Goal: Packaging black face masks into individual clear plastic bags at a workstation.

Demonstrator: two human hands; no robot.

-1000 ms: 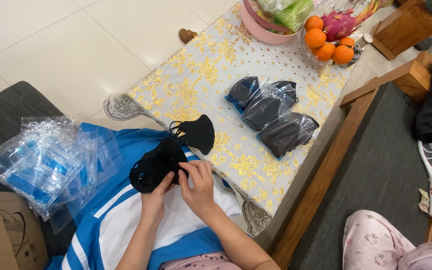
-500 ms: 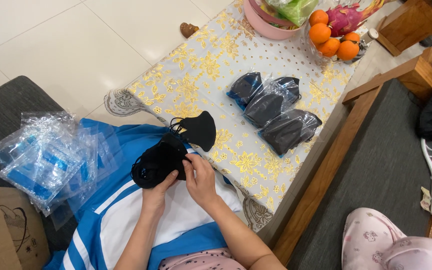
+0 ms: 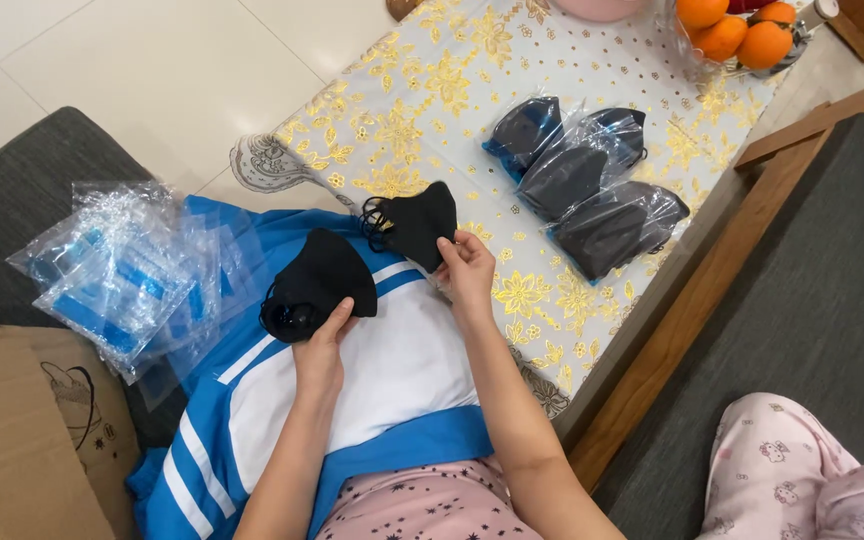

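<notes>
My left hand holds a folded black face mask over a blue and white cloth spread on my lap. My right hand pinches the edge of a second black mask that lies at the edge of the table. Three black masks sealed in clear plastic bags lie in a row on the table's gold flowered cover, just beyond my right hand.
A pile of empty clear bags with blue strips rests on the grey seat at my left, above an open cardboard box. Oranges sit at the table's far end. Another person's knee in pink pyjamas is at lower right.
Both hands were together on one dark bundle; now they have parted, the left keeping one mask and the right reaching to the mask on the table edge. The view has moved closer.
</notes>
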